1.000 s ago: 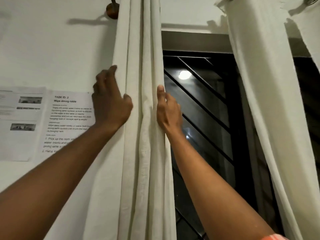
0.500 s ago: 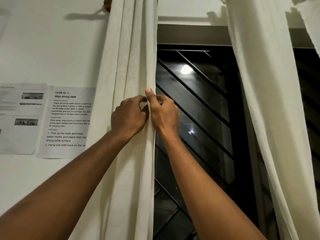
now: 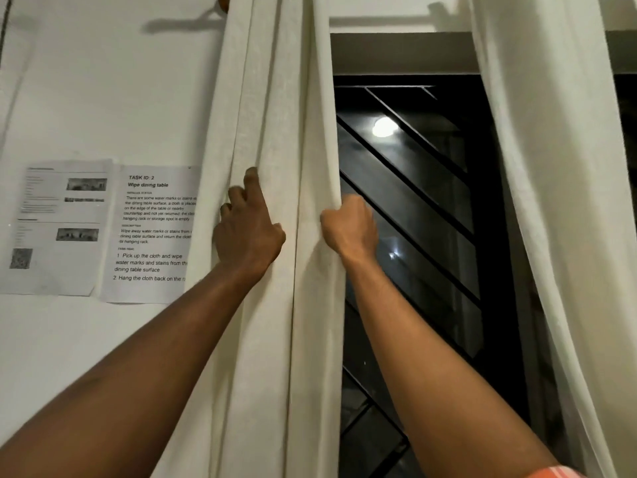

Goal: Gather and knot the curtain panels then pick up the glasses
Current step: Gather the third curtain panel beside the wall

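Observation:
A cream left curtain panel (image 3: 275, 108) hangs bunched in folds beside the window. My left hand (image 3: 246, 225) lies on the panel's left folds with its fingers stretched up against the cloth. My right hand (image 3: 348, 229) grips the panel's right edge in a fist. A second cream right curtain panel (image 3: 548, 167) hangs apart at the right. No glasses are in view.
A dark window (image 3: 413, 208) with diagonal black bars shows between the panels, with a lamp reflected in the glass. Printed sheets (image 3: 148, 232) are stuck to the white wall at left. A curtain rod end (image 3: 222, 1) peeks out at the top.
My hands were pinched together on the panel's right edge. The left hand has since moved left onto the folds and spread its fingers; the right hand stays on the edge, now closed in a fist.

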Motion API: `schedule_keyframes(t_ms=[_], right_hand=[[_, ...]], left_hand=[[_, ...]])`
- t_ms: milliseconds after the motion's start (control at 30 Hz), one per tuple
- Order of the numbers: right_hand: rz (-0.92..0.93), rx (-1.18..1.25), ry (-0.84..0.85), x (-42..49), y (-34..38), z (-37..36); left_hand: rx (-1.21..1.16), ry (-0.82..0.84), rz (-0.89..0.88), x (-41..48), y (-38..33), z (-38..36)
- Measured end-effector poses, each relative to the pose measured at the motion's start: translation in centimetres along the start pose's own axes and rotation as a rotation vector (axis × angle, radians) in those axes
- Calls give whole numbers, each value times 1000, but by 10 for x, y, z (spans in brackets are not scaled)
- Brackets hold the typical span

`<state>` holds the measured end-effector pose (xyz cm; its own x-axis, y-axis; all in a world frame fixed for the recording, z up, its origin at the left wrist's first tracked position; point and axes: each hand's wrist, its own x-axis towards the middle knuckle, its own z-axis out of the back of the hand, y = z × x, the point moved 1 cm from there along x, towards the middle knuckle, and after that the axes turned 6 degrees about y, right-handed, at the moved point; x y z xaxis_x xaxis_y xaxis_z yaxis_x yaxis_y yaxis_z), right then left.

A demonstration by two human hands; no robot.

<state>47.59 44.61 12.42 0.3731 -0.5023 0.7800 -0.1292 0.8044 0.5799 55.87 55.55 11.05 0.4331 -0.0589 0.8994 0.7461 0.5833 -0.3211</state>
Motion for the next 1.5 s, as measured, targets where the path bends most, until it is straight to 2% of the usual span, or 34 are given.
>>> schedule_keyframes(t_ms=[100, 233, 333, 433, 600, 767, 900, 1000, 1167, 1200, 1233, 1300, 1400, 1500], right_hand=[[-86, -29, -47, 11, -23, 22], [-291, 65, -400, 24, -57, 64], [-277, 71, -516, 24, -58, 73], [-240, 44, -478, 16, -53, 60], [-96, 4, -319, 3, -48, 22], [101, 64, -103, -1, -28, -5], [96, 267, -7, -5, -15, -3], [88, 323, 37, -11, -12, 0], [79, 206, 11, -9, -21, 4], [63, 174, -3, -8, -25, 7], [49, 160, -11, -8, -29, 10], [32, 161, -24, -7, -35, 15], [17, 162, -20, -6, -37, 19], [23, 148, -32, -8, -36, 20]], left_hand=[[-5, 11, 66, 0, 14, 0], [-16, -9, 95, 7, 32, -2], [-87, 4, 62, 8, 24, -8], [-160, -14, 27, 2, 10, -13], [-213, -61, 16, -14, -6, -14], [-196, 2, -201, -38, -30, -14], [-196, 56, -278, -49, -44, -12], [-142, 93, -329, -58, -46, -13], [-251, 384, -389, -74, -44, -14], [-249, 400, -397, -78, -41, -15], [-248, 363, -400, -83, -37, -17], [-267, 154, -352, -88, -27, -17], [-284, -199, -107, -79, -13, -18], [-263, -240, 46, -69, -3, -20]])
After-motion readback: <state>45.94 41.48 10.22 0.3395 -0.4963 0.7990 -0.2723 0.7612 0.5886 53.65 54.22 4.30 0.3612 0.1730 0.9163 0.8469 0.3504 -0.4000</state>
